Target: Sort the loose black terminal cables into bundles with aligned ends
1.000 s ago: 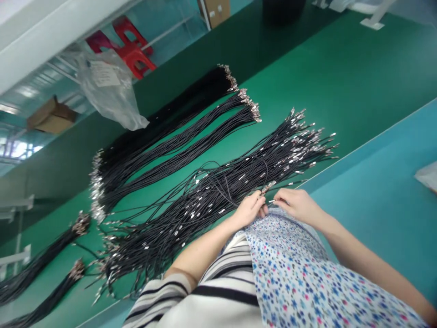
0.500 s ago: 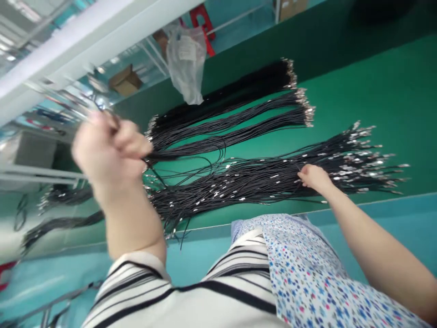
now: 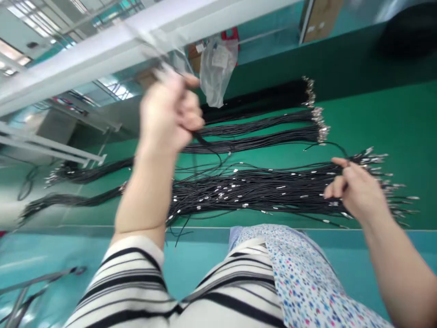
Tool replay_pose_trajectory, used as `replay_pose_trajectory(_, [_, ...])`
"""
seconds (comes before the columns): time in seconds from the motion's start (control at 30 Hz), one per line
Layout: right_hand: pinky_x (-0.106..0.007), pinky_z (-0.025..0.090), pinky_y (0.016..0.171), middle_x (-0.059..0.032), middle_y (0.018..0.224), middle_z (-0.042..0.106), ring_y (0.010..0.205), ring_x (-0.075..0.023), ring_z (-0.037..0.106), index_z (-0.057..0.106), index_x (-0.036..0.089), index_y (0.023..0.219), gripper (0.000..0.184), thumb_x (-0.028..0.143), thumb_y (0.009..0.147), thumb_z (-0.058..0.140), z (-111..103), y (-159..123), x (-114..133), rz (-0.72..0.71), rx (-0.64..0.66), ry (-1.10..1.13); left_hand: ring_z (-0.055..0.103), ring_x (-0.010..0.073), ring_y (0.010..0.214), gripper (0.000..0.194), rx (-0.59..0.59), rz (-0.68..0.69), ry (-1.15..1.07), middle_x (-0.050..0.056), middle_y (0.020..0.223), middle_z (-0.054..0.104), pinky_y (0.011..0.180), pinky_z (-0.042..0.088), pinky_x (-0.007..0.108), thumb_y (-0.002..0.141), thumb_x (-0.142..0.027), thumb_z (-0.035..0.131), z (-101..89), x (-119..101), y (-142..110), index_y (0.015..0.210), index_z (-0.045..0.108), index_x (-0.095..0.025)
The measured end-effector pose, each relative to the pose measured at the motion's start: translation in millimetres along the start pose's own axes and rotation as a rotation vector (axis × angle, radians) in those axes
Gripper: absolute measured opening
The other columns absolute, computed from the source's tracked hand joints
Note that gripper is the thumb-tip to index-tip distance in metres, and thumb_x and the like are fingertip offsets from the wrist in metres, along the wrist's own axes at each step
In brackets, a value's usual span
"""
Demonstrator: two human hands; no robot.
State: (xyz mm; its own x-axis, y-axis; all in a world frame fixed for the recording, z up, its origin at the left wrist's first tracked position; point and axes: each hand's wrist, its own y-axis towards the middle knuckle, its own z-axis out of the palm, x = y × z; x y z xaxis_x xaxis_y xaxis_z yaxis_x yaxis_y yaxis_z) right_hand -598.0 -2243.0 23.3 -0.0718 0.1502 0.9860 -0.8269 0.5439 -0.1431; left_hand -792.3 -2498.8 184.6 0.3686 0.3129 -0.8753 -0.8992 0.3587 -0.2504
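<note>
My left hand (image 3: 170, 111) is raised above the green table (image 3: 392, 118), fingers closed round a black cord (image 3: 208, 146) that trails down toward the pile. My right hand (image 3: 355, 189) rests over the right end of a loose heap of black cords with metal tips (image 3: 259, 189), fingers pinched on a thin cord that loops up from it. Behind the heap lie tidy bundles of black cords (image 3: 266, 123) with their metal ends together.
More cord bundles (image 3: 78, 182) lie at the left of the table. A clear plastic bag (image 3: 216, 68) hangs behind. A white shelf beam (image 3: 102, 50) runs overhead. My striped top and floral apron (image 3: 290, 282) fill the bottom.
My hands, together near my apron a second ago, have moved apart. The left has lifted high with a cord. The right has moved out to the heap's right end. The view swung left.
</note>
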Motion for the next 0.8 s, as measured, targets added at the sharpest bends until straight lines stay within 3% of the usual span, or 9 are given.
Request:
replay_pose_trajectory(0.03, [-0.031,0.046,0.048,0.0058,0.040,0.045,0.042,-0.0172,0.054,0.046,0.021,0.121,0.039,0.040,0.087,0.044,8,-11,-1,-0.052,0.010,-0.061,0.018,0.0019,0.036,0.020,0.164,-0.018,-0.023,-0.006,0.045,0.026,0.037,0.014,0.014,0.085,-0.024,0.045,11.0,14,16,0.071,0.055,-0.015])
replay_pose_trajectory(0.07, [-0.031,0.048,0.052,0.0058,0.042,0.048,0.045,-0.0167,0.056,0.042,0.019,0.126,0.044,0.040,0.088,0.042,14,-22,-3,-0.093,0.029,-0.127,0.018,0.0012,0.035,0.021,0.270,-0.125,-0.031,-0.007,0.045,0.024,0.037,0.013,0.014,0.085,-0.021,0.044,22.8,35,30,0.067,0.052,-0.013])
replay_pose_trajectory(0.1, [-0.030,0.049,0.055,0.0057,0.044,0.050,0.047,-0.0158,0.057,0.039,0.016,0.129,0.047,0.040,0.089,0.041,20,-32,-7,-0.127,0.051,-0.190,0.019,0.0015,0.034,0.025,0.307,-0.200,-0.022,-0.007,0.044,0.025,0.037,0.014,0.014,0.086,-0.020,0.043,34.6,62,43,0.063,0.048,-0.013])
replay_pose_trajectory(0.13, [-0.029,0.049,0.057,0.0055,0.046,0.051,0.049,-0.0147,0.058,0.037,0.015,0.131,0.048,0.039,0.090,0.039,25,-42,-13,-0.155,0.073,-0.250,0.023,0.0022,0.033,0.027,0.309,-0.253,-0.024,-0.006,0.045,0.029,0.037,0.018,0.015,0.087,-0.019,0.039,45.1,91,54,0.061,0.044,-0.013])
replay_pose_trajectory(0.2, [-0.027,0.048,0.059,0.0048,0.049,0.053,0.050,-0.0126,0.058,0.038,0.015,0.131,0.047,0.038,0.091,0.036,29,-58,-30,-0.199,0.125,-0.369,0.046,0.0078,0.041,0.028,0.167,-0.400,-0.135,0.001,0.054,0.047,0.043,0.034,0.019,0.089,-0.022,0.033,58.8,145,70,0.063,0.041,-0.014])
replay_pose_trajectory(0.3, [-0.025,0.046,0.058,0.0036,0.053,0.056,0.050,-0.0111,0.056,0.039,0.017,0.131,0.045,0.035,0.091,0.034,30,-74,-61,-0.217,0.226,-0.545,0.062,0.0177,0.067,0.029,0.105,-0.458,-0.306,0.010,0.075,0.061,0.062,0.047,0.032,0.090,-0.025,0.029,58.4,186,81,0.065,0.039,-0.014])
replay_pose_trajectory(0.43, [-0.025,0.046,0.059,0.0023,0.054,0.057,0.050,-0.0124,0.056,0.034,0.014,0.135,0.049,0.037,0.092,0.028,38,-83,-93,-0.142,0.278,-0.598,0.061,0.0164,0.065,0.026,0.047,-0.346,-0.414,0.010,0.075,0.062,0.064,0.047,0.030,0.089,-0.028,0.033,44.3,177,76,0.068,0.042,-0.014])
replay_pose_trajectory(0.6, [-0.027,0.048,0.063,0.0010,0.051,0.058,0.052,-0.0155,0.059,0.038,0.010,0.131,0.053,0.043,0.091,0.025,61,-82,-105,-0.019,0.314,-0.498,0.056,0.0124,0.052,0.021,-0.038,-0.225,-0.401,0.003,0.061,0.057,0.054,0.043,0.025,0.087,-0.028,0.038,44.7,163,61,0.072,0.044,-0.015])
replay_pose_trajectory(0.8, [-0.027,0.048,0.059,0.0025,0.045,0.055,0.047,-0.0157,0.057,0.044,0.008,0.123,0.053,0.045,0.090,0.025,69,-80,-114,0.063,0.342,-0.399,0.025,0.0034,0.034,0.020,0.023,0.068,-0.423,-0.007,0.046,0.031,0.039,0.017,0.018,0.084,-0.033,0.044,48.2,175,59,0.072,0.042,-0.017])
